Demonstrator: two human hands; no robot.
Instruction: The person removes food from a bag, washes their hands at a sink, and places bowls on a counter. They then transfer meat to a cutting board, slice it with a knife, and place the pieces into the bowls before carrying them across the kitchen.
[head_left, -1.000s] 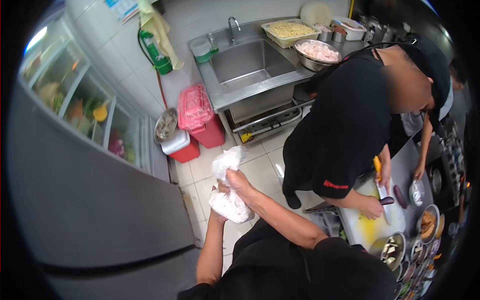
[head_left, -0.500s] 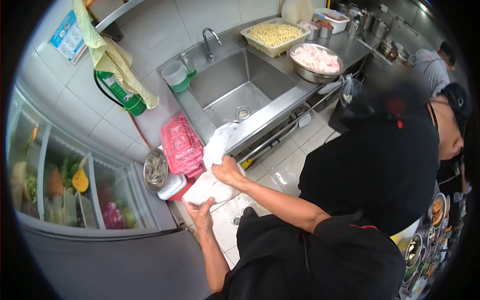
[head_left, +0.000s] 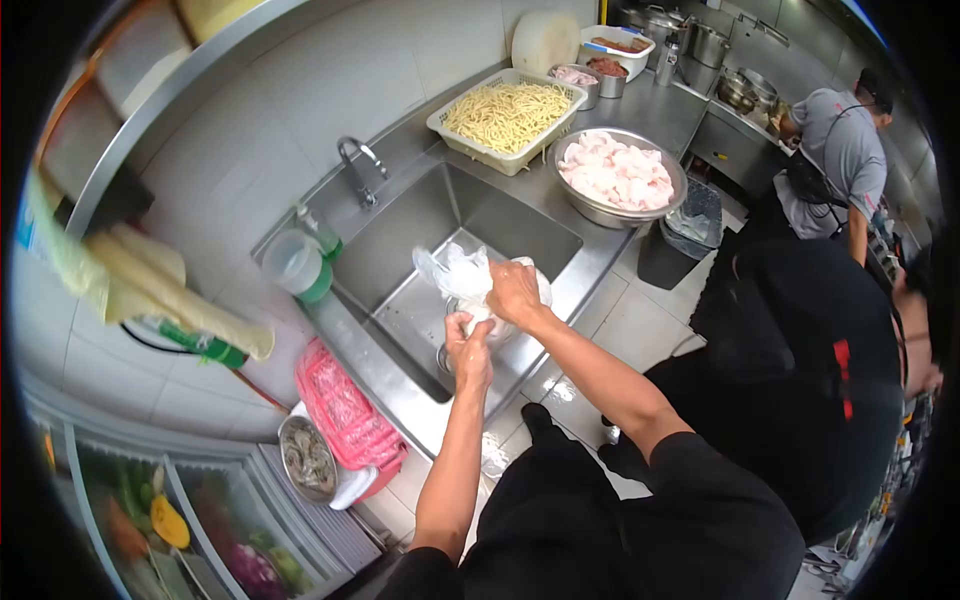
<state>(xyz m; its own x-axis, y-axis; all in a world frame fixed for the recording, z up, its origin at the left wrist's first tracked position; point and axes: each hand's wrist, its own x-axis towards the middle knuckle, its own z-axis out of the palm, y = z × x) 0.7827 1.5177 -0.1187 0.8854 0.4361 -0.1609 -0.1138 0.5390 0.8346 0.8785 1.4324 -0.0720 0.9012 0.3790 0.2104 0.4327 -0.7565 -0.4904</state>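
Observation:
A white plastic bag (head_left: 464, 272) with pale contents is gripped in both hands at the front edge of the sink (head_left: 400, 316). My left hand (head_left: 468, 350) is closed on its lower side, thumb up. Over its upper right part my right hand (head_left: 514, 296) wraps, fingers curled. The bag's crumpled end points left over the basin. What the bag contains cannot be made out.
Right of the sink stand a basket of noodles (head_left: 508, 118) and a steel bowl of pale raw meat (head_left: 616, 178). Left are a green-liquid tub (head_left: 297, 264), pink-wrapped packs (head_left: 350, 410) and a bowl of shrimp (head_left: 309, 457). People work at right beyond a bin (head_left: 683, 240).
Both hands have carried the bag from beside the sink to over its front edge. The view has shifted, showing more of the sink and a person in grey.

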